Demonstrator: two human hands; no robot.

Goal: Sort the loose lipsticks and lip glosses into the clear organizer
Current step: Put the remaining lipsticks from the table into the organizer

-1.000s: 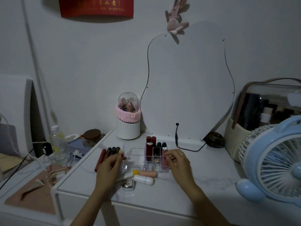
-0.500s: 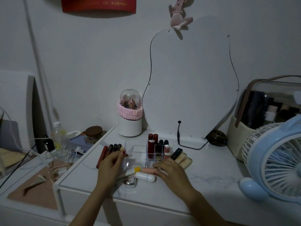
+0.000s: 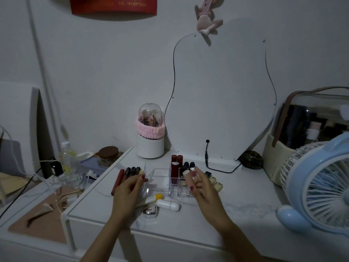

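The clear organizer (image 3: 160, 173) stands mid-table with several red and dark lipsticks (image 3: 176, 165) upright in its right cells. My right hand (image 3: 203, 188) holds a peach-pink lipstick tube (image 3: 188, 178) upright over the organizer's front right cells. My left hand (image 3: 130, 190) rests against the organizer's left wall, fingers curled on its edge. Several dark lip glosses (image 3: 132, 171) and a long red one (image 3: 118, 181) lie to the left. A yellow-capped tube (image 3: 153, 198), a white capsule-shaped balm (image 3: 168, 204) and a silver case (image 3: 150, 211) lie in front. More tubes (image 3: 214, 180) lie right of the organizer.
A white brush holder with a pink band (image 3: 150, 140) and a mirror (image 3: 221, 95) with its black cable (image 3: 217, 168) stand behind. A blue fan (image 3: 317, 184) and a cosmetics case (image 3: 311, 133) fill the right. A lower shelf with bottles and cables (image 3: 62, 167) lies left.
My right hand picked the peach-pink tube up from the table in front of the organizer and raised it over the front right cells. My left hand stayed at the organizer's left wall.
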